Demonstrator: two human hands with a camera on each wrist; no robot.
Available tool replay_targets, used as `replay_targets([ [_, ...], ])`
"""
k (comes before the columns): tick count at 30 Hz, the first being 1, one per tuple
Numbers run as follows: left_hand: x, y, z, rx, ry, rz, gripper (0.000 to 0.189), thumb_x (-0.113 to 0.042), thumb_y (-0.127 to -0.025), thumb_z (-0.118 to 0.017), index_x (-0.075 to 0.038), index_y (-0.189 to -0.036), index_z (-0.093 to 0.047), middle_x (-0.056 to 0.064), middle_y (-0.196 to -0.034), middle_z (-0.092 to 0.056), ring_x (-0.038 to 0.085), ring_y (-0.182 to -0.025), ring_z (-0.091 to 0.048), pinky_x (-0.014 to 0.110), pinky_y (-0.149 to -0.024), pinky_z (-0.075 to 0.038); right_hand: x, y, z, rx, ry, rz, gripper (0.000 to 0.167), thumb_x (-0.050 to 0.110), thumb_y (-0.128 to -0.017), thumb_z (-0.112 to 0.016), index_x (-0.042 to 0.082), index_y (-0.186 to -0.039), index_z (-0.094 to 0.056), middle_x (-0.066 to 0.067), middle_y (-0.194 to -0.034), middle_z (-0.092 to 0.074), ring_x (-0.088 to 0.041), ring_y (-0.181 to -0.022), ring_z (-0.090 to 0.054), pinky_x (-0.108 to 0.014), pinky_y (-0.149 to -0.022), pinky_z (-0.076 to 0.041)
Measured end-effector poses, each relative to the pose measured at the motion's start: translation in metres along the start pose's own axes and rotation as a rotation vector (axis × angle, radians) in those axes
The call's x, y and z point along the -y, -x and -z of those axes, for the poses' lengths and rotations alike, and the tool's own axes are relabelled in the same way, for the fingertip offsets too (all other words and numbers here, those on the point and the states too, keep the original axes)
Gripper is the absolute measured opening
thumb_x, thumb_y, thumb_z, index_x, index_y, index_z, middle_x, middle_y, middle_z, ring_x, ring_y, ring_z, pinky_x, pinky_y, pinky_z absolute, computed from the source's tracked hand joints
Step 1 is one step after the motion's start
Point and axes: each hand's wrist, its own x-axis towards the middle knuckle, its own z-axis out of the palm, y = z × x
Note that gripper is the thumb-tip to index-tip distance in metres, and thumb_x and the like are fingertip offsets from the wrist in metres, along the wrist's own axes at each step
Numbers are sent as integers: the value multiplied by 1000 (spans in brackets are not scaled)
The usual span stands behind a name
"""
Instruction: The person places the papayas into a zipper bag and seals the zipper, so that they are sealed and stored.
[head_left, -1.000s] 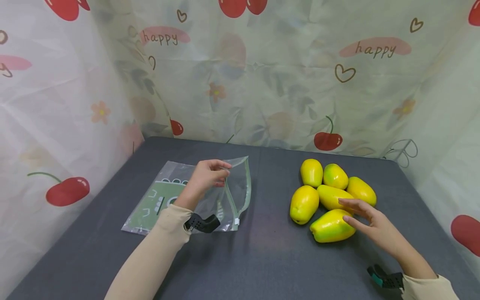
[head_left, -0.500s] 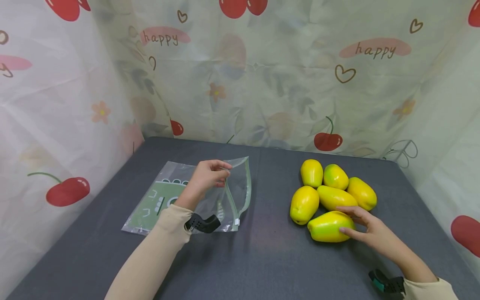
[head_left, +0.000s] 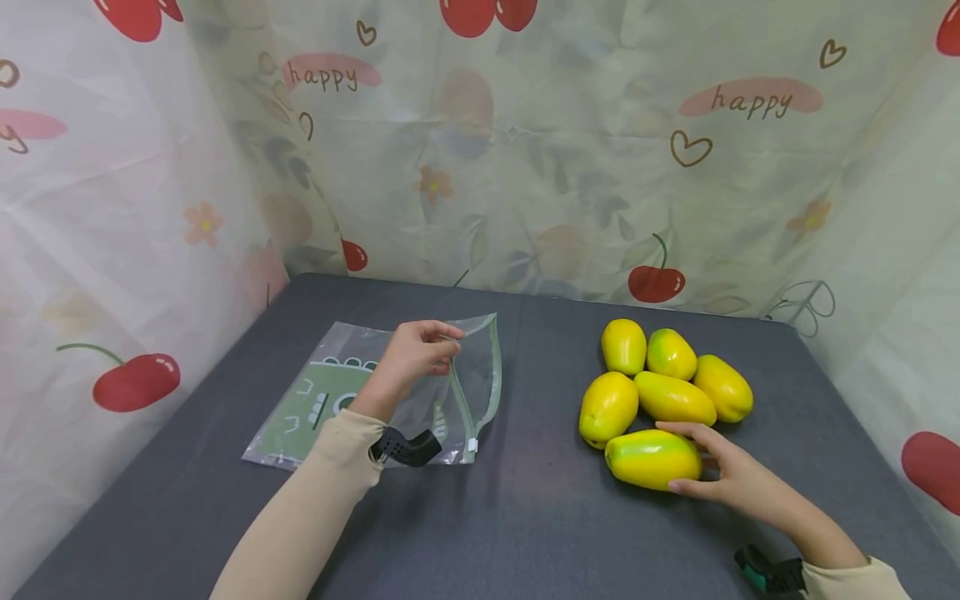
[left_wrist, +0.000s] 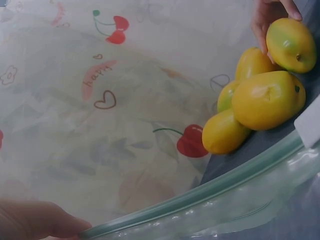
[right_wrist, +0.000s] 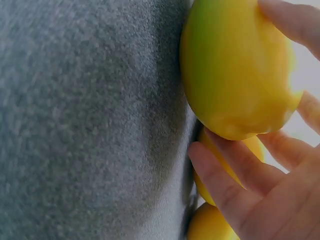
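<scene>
In the head view my left hand pinches the green-edged mouth of a clear zip bag, which lies on the table with its mouth raised and parted. The left wrist view shows a finger at that rim. My right hand holds the nearest oblong yellow-green fruit, which looks like a mango or small papaya. Its thumb lies on the near side, its fingers on the far side. From the right wrist view, the fingers spread around the fruit's lobed end. The fruit appears to rest on the table.
Several similar fruits cluster just behind the held one, among them an upright-looking fruit and a lying one. A dark grey table bears everything. Printed curtains stand at its back and sides.
My right hand has come down onto the nearest fruit and taken hold of it. That fruit has shifted slightly left and toward me, turning a little. The left hand and bag have stayed still.
</scene>
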Motion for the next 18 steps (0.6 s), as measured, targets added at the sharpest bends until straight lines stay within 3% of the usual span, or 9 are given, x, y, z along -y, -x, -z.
replay_targets([
  [5,1,0,0,1,-6,0,22,-6,-88,-64,-1,-109,-69,1,-82,-62,12,-66,-56,27,-66,-55,0,-1,-2,19,-18,-20,67,33,-84,-74,13,-141,-43,-12,-141,-47,10,-110,-44,-32,-85,-50],
  [18,1,0,1,6,-14,6,22,-6,-88,-63,-3,-109,-70,2,-84,-63,13,-67,-56,28,-68,-56,3,0,-2,46,-38,-19,66,33,-84,-74,8,-138,-46,-13,-139,-50,6,-106,-51,-24,-82,-51],
])
